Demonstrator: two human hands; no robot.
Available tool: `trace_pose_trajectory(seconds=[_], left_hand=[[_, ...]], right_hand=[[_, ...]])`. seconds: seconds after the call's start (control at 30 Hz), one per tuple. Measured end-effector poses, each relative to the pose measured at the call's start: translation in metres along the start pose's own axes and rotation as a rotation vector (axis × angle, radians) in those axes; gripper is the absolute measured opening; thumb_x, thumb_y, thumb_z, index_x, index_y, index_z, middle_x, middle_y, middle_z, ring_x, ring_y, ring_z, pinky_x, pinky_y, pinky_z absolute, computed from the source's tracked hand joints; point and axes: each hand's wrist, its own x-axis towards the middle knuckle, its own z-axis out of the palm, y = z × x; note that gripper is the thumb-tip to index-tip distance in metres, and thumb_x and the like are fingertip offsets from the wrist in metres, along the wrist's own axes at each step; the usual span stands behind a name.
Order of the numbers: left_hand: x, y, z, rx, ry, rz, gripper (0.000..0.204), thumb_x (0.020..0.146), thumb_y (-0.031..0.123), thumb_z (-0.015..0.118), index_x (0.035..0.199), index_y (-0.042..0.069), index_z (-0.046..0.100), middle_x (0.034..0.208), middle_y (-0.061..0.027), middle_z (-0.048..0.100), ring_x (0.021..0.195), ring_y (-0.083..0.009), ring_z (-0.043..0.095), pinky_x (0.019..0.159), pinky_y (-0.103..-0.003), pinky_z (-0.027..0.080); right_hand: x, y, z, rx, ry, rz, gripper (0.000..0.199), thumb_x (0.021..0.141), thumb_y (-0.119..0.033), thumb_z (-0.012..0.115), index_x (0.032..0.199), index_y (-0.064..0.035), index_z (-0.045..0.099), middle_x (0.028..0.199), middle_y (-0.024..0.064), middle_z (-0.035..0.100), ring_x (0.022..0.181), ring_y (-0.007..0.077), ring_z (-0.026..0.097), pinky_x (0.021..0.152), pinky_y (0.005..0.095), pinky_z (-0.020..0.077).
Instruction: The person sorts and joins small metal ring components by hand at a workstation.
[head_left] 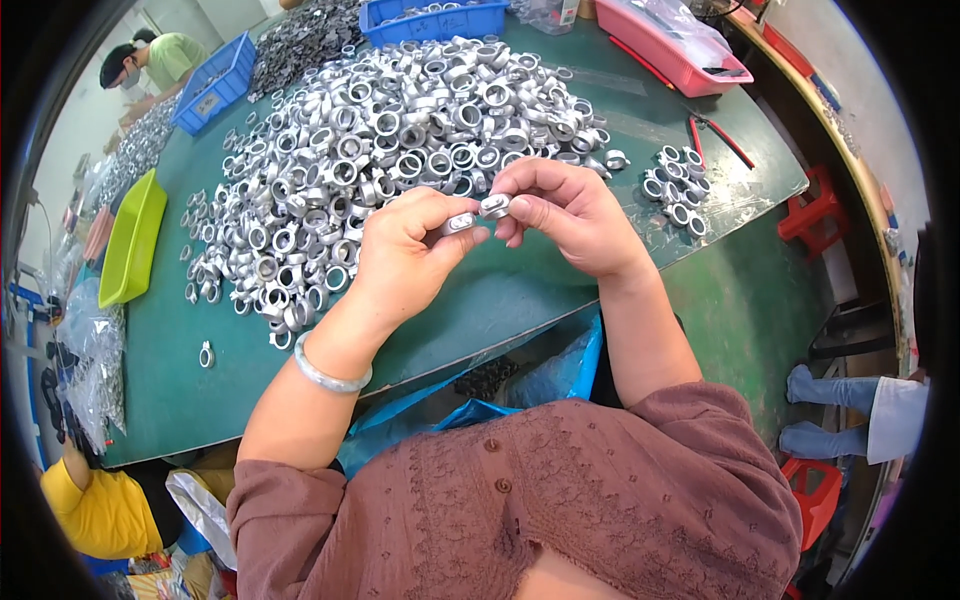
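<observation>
Pinching one silver ring point(459, 223) in our left hand point(405, 255), another ring point(495, 206) in our right hand point(570, 215), beside the heap of rings point(400, 130)

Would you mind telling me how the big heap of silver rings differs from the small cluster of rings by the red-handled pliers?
The big heap spreads across the table's middle, rings stacked on one another; the small cluster sits apart to the right in roughly one layer. The heap lies just beyond both hands; the cluster lies beside the red-handled pliers. Both are silver metal rings on the green table.
</observation>
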Motion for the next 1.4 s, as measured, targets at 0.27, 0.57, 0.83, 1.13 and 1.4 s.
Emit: trace_pose_trajectory(seconds=[0.27, 0.57, 0.83, 1.13, 1.4], left_hand=[[-0.0005, 0.0023, -0.0007, -0.117, -0.062, -0.187, 0.015, 0.072, 0.003, 0.067, 0.087, 0.005, 0.066, 0.073, -0.0003, 0.057, 0.066, -0.0076, 0.051, 0.058, -0.021, 0.04], [-0.0007, -0.0024, -0.0002, -0.233, -0.096, -0.289, 0.016, 0.073, 0.007, 0.068, 0.089, 0.004, 0.067, 0.075, -0.0015, 0.058, 0.067, -0.0075, 0.052, 0.061, -0.021, 0.042], [-0.0015, -0.0029, 0.0008, -0.29, -0.089, -0.313, 0.014, 0.074, 0.008, 0.067, 0.088, 0.003, 0.066, 0.074, -0.0002, 0.057, 0.066, -0.0058, 0.051, 0.06, -0.02, 0.041], [-0.0027, -0.0028, 0.0009, -0.377, -0.111, -0.408, 0.012, 0.077, 0.011, 0.066, 0.087, 0.003, 0.066, 0.07, 0.0039, 0.059, 0.063, -0.0019, 0.048, 0.056, -0.018, 0.039], [-0.0029, -0.0055, -0.0004, -0.385, -0.163, -0.481, 0.01, 0.08, 0.008, 0.063, 0.088, 0.003, 0.065, 0.073, 0.0056, 0.058, 0.064, -0.0002, 0.045, 0.056, -0.016, 0.035]], right_hand=[[-0.0006, 0.0002, 0.001, 0.0, 0.002, 0.033, 0.012, 0.085, -0.005, 0.052, 0.094, 0.0025, 0.055, 0.087, 0.0055, 0.055, 0.073, 0.0111, 0.056, 0.064, 0.0242, 0.0471], [-0.001, -0.0015, 0.0032, -0.004, 0.014, 0.074, 0.014, 0.085, -0.007, 0.053, 0.095, 0.003, 0.055, 0.079, 0.0059, 0.058, 0.07, 0.0111, 0.057, 0.064, 0.0236, 0.0472], [-0.001, -0.001, 0.0035, 0.004, 0.022, 0.088, 0.015, 0.085, -0.008, 0.054, 0.095, 0.0028, 0.055, 0.078, 0.0061, 0.059, 0.069, 0.0112, 0.057, 0.064, 0.024, 0.0475], [-0.0006, -0.0017, 0.0044, 0.058, 0.047, 0.141, 0.015, 0.084, -0.007, 0.055, 0.095, 0.0028, 0.055, 0.077, 0.0063, 0.059, 0.068, 0.0118, 0.058, 0.061, 0.0249, 0.0502], [-0.0014, -0.0034, 0.0051, 0.064, 0.072, 0.202, 0.015, 0.084, -0.009, 0.055, 0.094, 0.0028, 0.055, 0.079, 0.0086, 0.061, 0.068, 0.0136, 0.06, 0.06, 0.025, 0.0505]])
